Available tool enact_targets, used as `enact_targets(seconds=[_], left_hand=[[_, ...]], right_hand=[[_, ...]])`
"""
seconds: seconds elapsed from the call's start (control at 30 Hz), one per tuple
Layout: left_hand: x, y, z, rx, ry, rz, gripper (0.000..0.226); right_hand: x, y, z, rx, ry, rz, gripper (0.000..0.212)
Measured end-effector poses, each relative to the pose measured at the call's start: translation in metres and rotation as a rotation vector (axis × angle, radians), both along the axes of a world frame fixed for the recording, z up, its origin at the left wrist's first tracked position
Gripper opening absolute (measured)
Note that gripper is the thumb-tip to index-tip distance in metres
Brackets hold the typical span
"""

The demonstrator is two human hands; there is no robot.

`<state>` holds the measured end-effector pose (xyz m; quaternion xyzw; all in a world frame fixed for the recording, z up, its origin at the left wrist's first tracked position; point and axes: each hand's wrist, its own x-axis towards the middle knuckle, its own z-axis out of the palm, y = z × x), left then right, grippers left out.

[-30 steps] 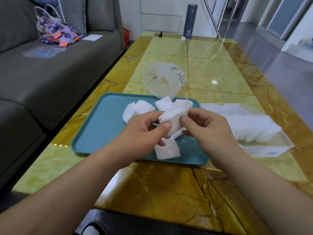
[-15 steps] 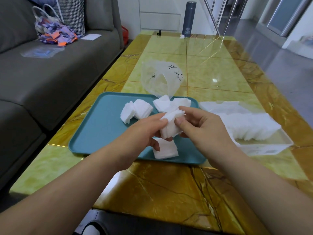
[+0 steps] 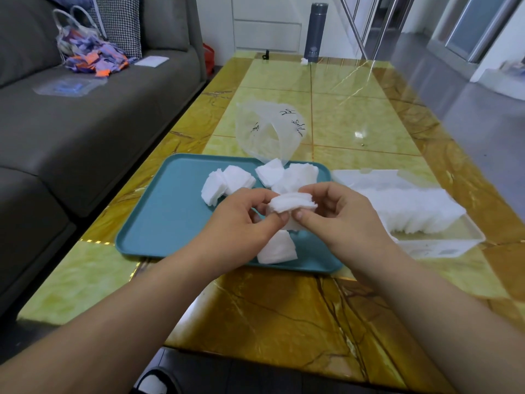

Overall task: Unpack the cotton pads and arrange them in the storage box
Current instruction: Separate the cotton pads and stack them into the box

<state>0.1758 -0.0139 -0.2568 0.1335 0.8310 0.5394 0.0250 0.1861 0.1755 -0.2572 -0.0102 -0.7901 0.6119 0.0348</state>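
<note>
Small stack of cotton pads [image 3: 292,201], white, soft, fuzzy-edged, square with rounded corners, held flat between both hands just above the tray [image 3: 159,223]. Left hand [image 3: 241,220] grips the stack's left side, thumb under the near edge, fingers curled round the far edge. Right hand [image 3: 338,220] pinches the right side, thumb at the near edge and touching the left thumb, fingers wrapped over the top.

Tray is teal, smooth matte plastic, rectangular with rounded corners and a low raised rim; sits on the counter [image 3: 284,308], glossy yellow-green and amber marbled stone. More pads loose on the tray: fanned pile at left [image 3: 227,182], pile at the back [image 3: 287,173], small pile near the front edge [image 3: 277,248] partly under the hands.

Storage box [image 3: 443,243], clear rigid plastic, rectangular, just right of the tray, close to the right hand. Row of pads in the box [image 3: 412,209] stands on edge, fluffy, packed toward the far end. Crumpled translucent plastic bag [image 3: 270,132] with black print lies behind the tray, touching its back rim. Grey cylindrical flask [image 3: 316,32] upright at the counter's far end. Grey fabric sofa [image 3: 85,123] on the left
</note>
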Motion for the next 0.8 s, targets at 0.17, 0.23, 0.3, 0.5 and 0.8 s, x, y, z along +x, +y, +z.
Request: enact_targets(seconds=[0.17, 0.23, 0.3, 0.5, 0.8], left_hand=[[-0.001, 0.001, -0.003, 0.025, -0.030, 0.017, 0.005], [0.000, 0.002, -0.004, 0.016, -0.033, 0.029, 0.004], [-0.001, 0.004, -0.006, 0.005, -0.024, 0.043, 0.007], [-0.003, 0.002, -0.007, -0.103, 0.044, 0.005, 0.004], [0.000, -0.004, -0.007, -0.459, 0.042, -0.039, 0.044]], right_hand=[[0.003, -0.001, -0.003, 0.051, -0.003, -0.047, 0.031], [0.003, -0.004, -0.004, 0.106, 0.012, -0.056, 0.031], [0.004, -0.009, -0.005, 0.204, 0.023, -0.033, 0.036], [0.007, -0.014, -0.002, 0.301, 0.028, 0.050, 0.059], [0.010, 0.007, 0.002, 0.449, 0.105, -0.002, 0.020]])
